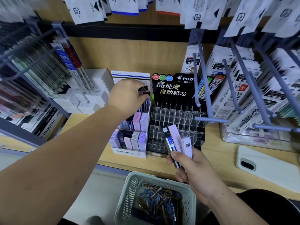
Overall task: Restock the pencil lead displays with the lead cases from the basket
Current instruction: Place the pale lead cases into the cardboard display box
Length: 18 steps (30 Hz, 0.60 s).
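My left hand [128, 96] reaches over the back row of the white MONO display [129, 153] and pinches a black lead case [143, 91] above its slots. Pastel and dark cases fill the display's front rows. My right hand [193, 168] grips three lead cases [174, 142], one black and two pale lilac, fanned upward in front of the clear Pilot display [175, 120], whose slots look empty. The white mesh basket [128, 192] sits below the shelf edge with several blue and brown lead cases [159, 203] inside.
A white phone [266, 168] lies face down on the wooden shelf at right. Metal pegs [206, 88] with hanging refill packs jut out at right and left. White boxes [90, 101] are stacked left of the MONO display.
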### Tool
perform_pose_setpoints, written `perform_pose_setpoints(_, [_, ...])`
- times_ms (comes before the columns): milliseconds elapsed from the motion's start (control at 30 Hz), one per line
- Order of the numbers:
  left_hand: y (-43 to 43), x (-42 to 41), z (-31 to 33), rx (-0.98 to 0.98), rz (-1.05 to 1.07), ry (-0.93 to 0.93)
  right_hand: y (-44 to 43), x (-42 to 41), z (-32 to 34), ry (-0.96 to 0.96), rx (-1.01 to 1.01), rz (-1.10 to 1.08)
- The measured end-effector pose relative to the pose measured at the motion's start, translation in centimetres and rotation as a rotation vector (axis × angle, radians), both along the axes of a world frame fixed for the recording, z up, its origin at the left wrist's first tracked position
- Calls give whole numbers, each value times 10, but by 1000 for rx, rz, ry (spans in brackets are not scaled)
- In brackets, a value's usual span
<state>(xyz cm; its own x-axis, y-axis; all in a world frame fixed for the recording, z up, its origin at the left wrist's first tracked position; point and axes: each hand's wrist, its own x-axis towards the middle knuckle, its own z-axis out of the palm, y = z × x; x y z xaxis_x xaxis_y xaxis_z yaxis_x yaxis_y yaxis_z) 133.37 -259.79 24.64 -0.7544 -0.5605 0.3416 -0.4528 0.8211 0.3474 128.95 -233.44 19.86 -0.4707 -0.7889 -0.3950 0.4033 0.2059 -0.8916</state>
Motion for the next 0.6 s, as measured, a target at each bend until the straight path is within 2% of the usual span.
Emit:
perform_pose_setpoints(167, [-1,2,8,44,-20,14,1,-1,0,8,3,7])
perform_pose_setpoints(367, [-1,-3,7,-7,-25,-41,1,-1,1,20,6,13])
perform_pose_setpoints(500, [-1,-3,9,95,-24,-41,1,-1,1,17,11,12])
perform_pose_setpoints(600, [-3,-2,10,91,-23,-42,1,-1,0,21,12,12])
